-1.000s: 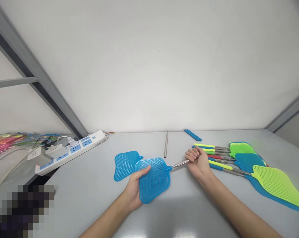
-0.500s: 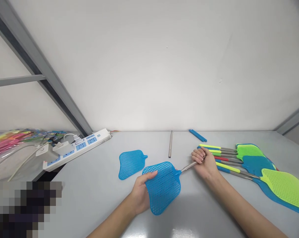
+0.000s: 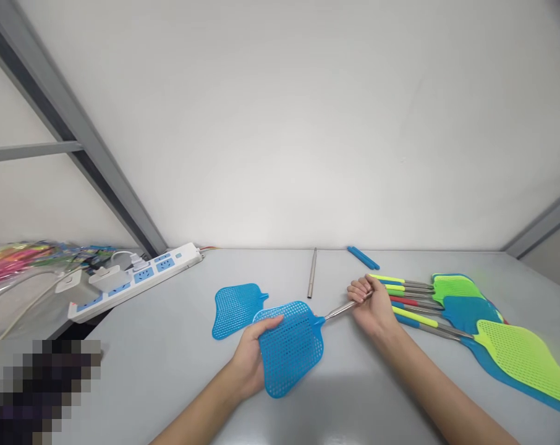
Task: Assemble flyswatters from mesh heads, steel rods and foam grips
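Note:
In front of me, a blue fly swatter head (image 3: 293, 349) is joined at its neck to a metal rod (image 3: 340, 310). My left hand (image 3: 252, 358) grips the head's left edge, thumb on top and fingers underneath. Wrapped round the rod's far end is my right hand (image 3: 371, 307), closed, so that end is hidden. A second blue swatter head (image 3: 238, 310) lies loose on the table, just behind my left hand. Beyond the held head lies a single metal rod (image 3: 312, 273). Two blue grip sleeves (image 3: 363, 258) rest near the wall.
Several swatters with coloured grips lie piled at the right, a lime green one (image 3: 523, 358) on top. A white power strip (image 3: 141, 281) with plugs sits at the left, beside a plastic bag (image 3: 20, 266) of colourful items. The grey table (image 3: 169, 371) meets a white wall.
The whole view has shifted slightly, so the things on the table appear a little further left. Both hands keep the same hold on the swatter head and rod.

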Tool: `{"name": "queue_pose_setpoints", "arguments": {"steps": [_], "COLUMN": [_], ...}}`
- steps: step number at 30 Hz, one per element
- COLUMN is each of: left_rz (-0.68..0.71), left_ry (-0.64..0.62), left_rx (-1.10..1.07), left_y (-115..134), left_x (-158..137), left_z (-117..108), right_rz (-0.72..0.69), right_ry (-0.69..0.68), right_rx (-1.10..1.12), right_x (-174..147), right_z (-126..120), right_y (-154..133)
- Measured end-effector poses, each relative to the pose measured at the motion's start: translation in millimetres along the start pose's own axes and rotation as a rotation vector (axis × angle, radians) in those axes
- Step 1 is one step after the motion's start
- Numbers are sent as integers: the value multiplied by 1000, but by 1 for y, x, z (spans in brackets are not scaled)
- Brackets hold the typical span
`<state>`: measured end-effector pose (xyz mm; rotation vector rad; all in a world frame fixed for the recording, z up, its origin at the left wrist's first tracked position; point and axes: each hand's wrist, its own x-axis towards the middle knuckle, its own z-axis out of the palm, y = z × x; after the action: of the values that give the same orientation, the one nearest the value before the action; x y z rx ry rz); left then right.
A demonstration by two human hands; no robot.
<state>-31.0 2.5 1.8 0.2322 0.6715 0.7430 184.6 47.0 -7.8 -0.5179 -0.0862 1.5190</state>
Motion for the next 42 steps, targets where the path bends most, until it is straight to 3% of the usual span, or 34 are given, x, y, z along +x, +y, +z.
{"name": "queue_pose_setpoints", "arguments": {"steps": [8, 17, 20, 27, 42], "left_rz": [66, 290, 261, 157, 42], "left_ry": [30, -3, 30, 222, 152], "left_rx": [57, 89, 63, 39, -54], "left_y": [11, -5, -11, -17, -16], "left_x": [-3, 10, 8, 6, 6], "left_z": [7, 4, 7, 7, 4], "right_rz": [-70, -13, 5, -147, -194], "right_ry": [-159, -185, -278, -394, -439], "right_rx": [-206, -32, -59, -204, -316], "right_x": [8, 24, 18, -4, -7], "right_z": [23, 53, 71, 94, 95], "right_y": [-8, -32, -28, -6, -3]}}
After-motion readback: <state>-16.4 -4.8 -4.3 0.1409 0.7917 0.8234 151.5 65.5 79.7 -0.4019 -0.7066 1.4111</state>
